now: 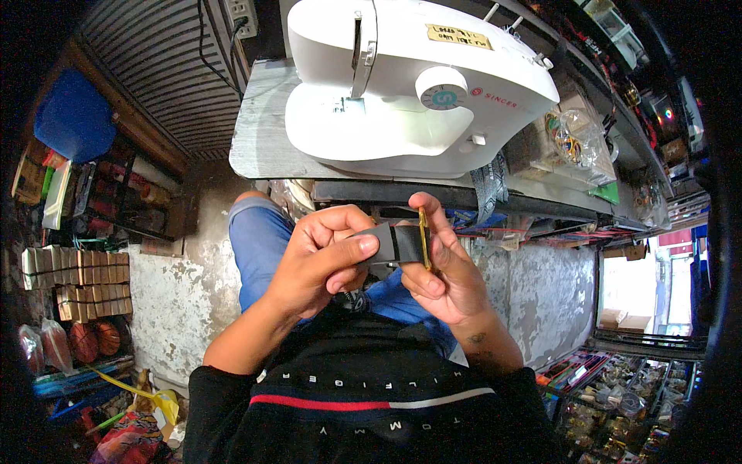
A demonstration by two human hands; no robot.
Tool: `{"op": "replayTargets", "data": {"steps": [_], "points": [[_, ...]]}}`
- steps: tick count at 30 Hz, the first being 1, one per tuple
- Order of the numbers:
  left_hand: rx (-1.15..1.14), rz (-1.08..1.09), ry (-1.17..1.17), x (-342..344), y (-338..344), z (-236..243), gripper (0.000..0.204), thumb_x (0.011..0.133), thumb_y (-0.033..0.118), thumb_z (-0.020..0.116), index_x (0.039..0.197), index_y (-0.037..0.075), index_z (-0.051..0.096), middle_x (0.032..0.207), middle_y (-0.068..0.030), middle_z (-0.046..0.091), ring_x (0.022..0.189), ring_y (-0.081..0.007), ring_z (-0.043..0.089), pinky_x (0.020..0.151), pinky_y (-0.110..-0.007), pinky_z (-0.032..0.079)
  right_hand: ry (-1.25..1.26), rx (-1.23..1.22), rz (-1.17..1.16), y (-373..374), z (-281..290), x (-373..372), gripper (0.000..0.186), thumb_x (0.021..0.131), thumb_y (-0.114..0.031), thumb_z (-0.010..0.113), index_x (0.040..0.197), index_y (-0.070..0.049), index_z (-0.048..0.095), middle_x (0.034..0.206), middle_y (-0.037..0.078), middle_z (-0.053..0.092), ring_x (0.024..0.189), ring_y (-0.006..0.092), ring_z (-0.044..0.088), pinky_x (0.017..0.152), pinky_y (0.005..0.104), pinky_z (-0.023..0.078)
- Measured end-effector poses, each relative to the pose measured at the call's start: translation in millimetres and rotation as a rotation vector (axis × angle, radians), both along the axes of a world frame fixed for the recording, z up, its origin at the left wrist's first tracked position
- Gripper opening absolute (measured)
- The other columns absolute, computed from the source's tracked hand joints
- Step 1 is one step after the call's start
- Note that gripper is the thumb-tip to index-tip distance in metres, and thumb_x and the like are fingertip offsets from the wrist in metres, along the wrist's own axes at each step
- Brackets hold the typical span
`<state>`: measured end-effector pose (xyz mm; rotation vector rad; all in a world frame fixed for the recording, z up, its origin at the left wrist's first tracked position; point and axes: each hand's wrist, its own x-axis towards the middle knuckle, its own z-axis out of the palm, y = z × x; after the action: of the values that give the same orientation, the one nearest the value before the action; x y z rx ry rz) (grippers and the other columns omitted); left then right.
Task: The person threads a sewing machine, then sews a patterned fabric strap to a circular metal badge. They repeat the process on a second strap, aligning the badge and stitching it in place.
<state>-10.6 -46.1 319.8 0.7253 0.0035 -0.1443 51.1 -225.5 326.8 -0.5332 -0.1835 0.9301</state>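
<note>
The left hand (328, 251) pinches a flat, dark strap (409, 244) between thumb and curled fingers; the right hand (444, 267) grips a thin, shiny gold-coloured piece (424, 238) at the strap's right end. Beyond the fingertips — a glossy, rounded sewing machine (510, 108) on a grey tabletop (259, 131); below, patchy, worn floor (174, 309).

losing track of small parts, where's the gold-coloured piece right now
In the head view, the gold-coloured piece is near the centre, held in the right hand, at the right edge of the dark strip.
</note>
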Motion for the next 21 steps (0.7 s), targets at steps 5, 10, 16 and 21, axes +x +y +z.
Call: {"op": "replayTargets", "data": {"steps": [5,10,16,21], "points": [[-0.037,-0.009,0.011,0,-1,-3,0.01,0.091,0.01,0.062,0.088,0.002,0.059,0.053,0.0051,0.049,0.038,-0.0007,0.036,0.04,-0.019,0.027,-0.002,-0.021,-0.024,1,-1,0,0.05,0.092,-0.018,0.063,0.135,-0.012,0.038,0.085,0.001,0.053,0.056,0.0079,0.052,0.048,0.019,0.04],[-0.035,-0.021,0.027,0,-4,-4,0.009,0.09,0.01,0.063,0.088,0.001,0.06,0.055,0.0045,0.05,0.039,-0.0007,0.038,0.04,-0.019,0.028,-0.045,0.0,-0.029,1,-2,0,0.051,0.091,-0.017,0.064,0.135,-0.012,0.038,0.083,0.001,0.053,0.054,0.0086,0.053,0.046,0.0193,0.041],[0.039,-0.015,0.001,-2,-5,1,0.007,0.087,0.006,0.067,0.087,0.001,0.062,0.059,0.0025,0.055,0.041,-0.0005,0.04,0.039,-0.018,0.029,-0.089,-0.095,0.004,-2,0,0,0.05,0.091,-0.016,0.064,0.133,-0.006,0.04,0.085,0.003,0.055,0.052,0.009,0.052,0.043,0.0192,0.04],[0.183,0.007,0.02,-4,-3,7,0.008,0.085,0.004,0.069,0.087,0.0,0.062,0.062,0.0023,0.058,0.042,-0.0007,0.042,0.039,-0.016,0.029,-0.193,-0.082,-0.012,-3,1,-1,0.052,0.09,-0.017,0.065,0.134,-0.002,0.041,0.09,0.004,0.056,0.056,0.0109,0.058,0.044,0.02,0.042]]}}
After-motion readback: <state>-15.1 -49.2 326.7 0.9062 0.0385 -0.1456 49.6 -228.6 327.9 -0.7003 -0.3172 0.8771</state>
